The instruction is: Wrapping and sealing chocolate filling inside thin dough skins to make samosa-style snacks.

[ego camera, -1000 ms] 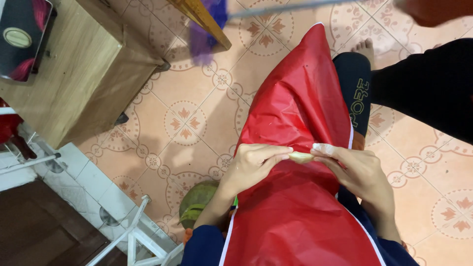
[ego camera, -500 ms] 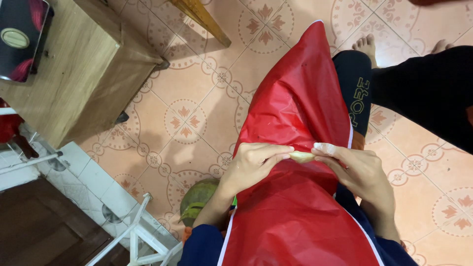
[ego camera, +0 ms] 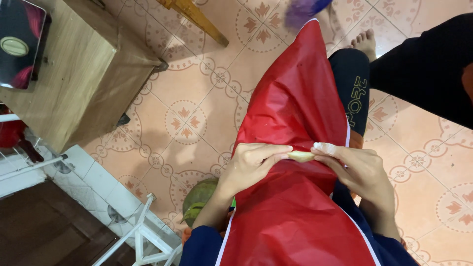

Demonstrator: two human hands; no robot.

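Down on the floor (ego camera: 197, 88): peach tiles with a repeating floral pattern, running out to a strip of white tiles (ego camera: 93, 184) at the lower left. A wooden cabinet (ego camera: 74, 83) stands at the upper left, a dark glossy object with a round emblem (ego camera: 17, 44) lying on its top. A slanted wooden leg (ego camera: 197, 19) comes down on the tiles near the top. A green coconut (ego camera: 199, 197) rests on the floor, just beside a white metal frame (ego camera: 143, 231). Upper right, a bare foot (ego camera: 365, 43) is planted on the tiles.
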